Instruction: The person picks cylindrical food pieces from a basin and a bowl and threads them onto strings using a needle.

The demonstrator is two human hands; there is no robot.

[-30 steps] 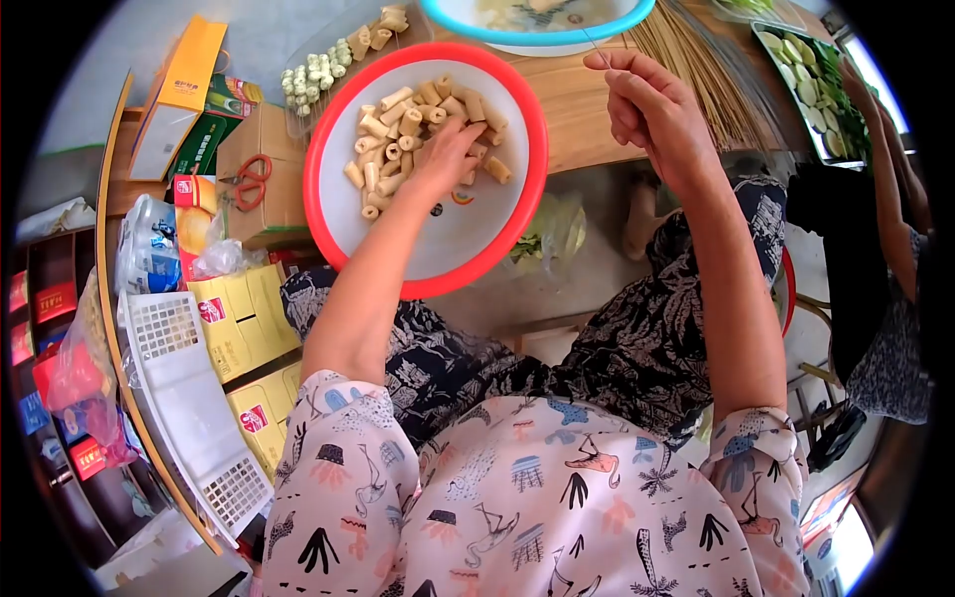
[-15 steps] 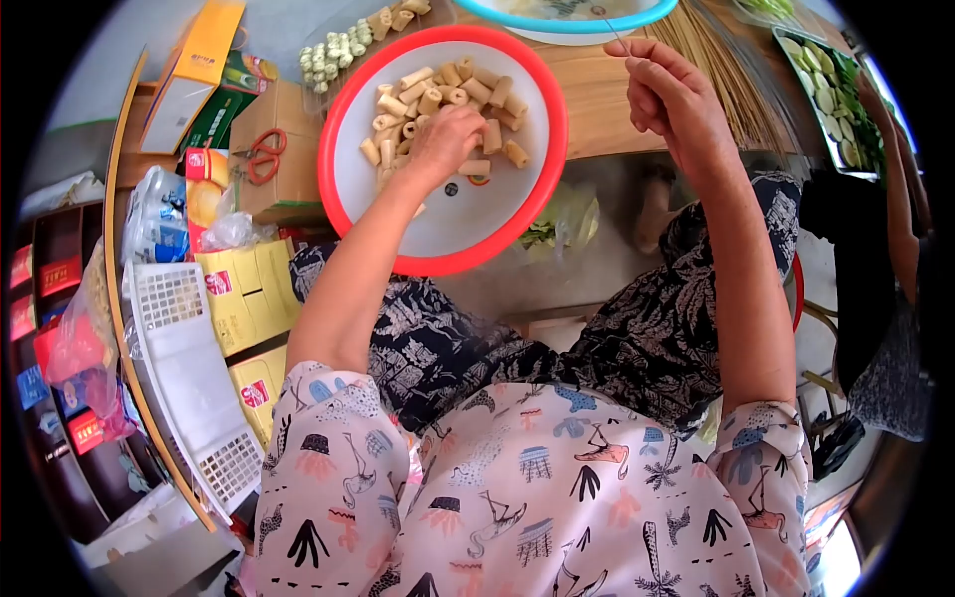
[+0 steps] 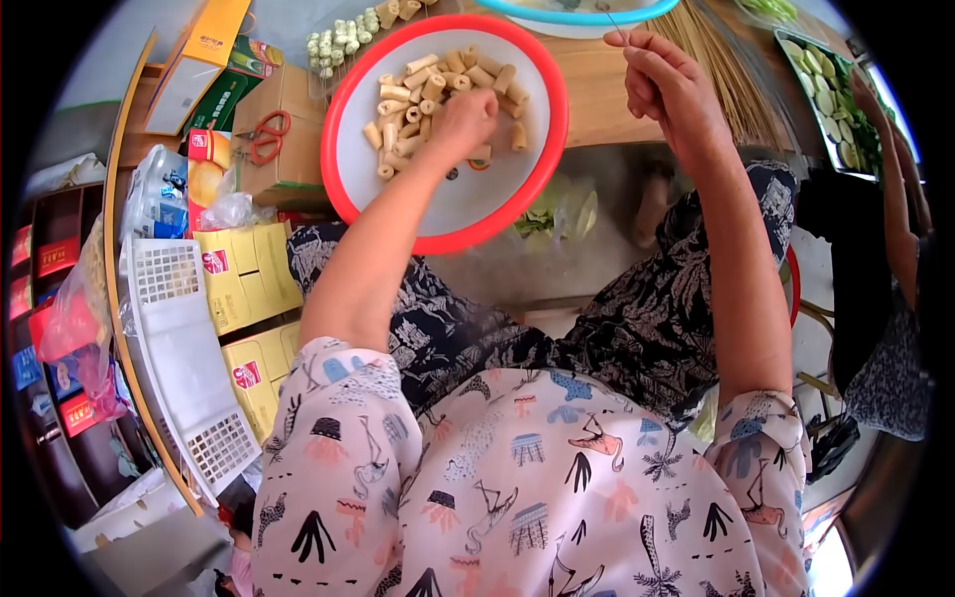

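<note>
Hollow tan rolls (image 3: pixel 432 88) lie heaped inside the red-rimmed basin (image 3: pixel 438 242). Leftmost of the nearby things, red-handled scissors (image 3: pixel 267 136) rest on a cardboard box (image 3: pixel 300 111); pale knotted pieces (image 3: pixel 343 42) sit just beyond the basin's left edge. Over the heap hangs the left hand (image 3: pixel 468 121), fingers curled inward among the rolls; whether they grasp one cannot be told, since the knuckles hide the fingertips. Past it stands a blue-rimmed basin (image 3: pixel 582 15). Near its rim, the raised right hand (image 3: pixel 668 92) pinches a thin skewer (image 3: pixel 615 28) between thumb and forefinger, its remaining fingers loosely folded. Farther right lie loose bundled sticks (image 3: pixel 714 62), then pale green slices (image 3: pixel 824 99).
</note>
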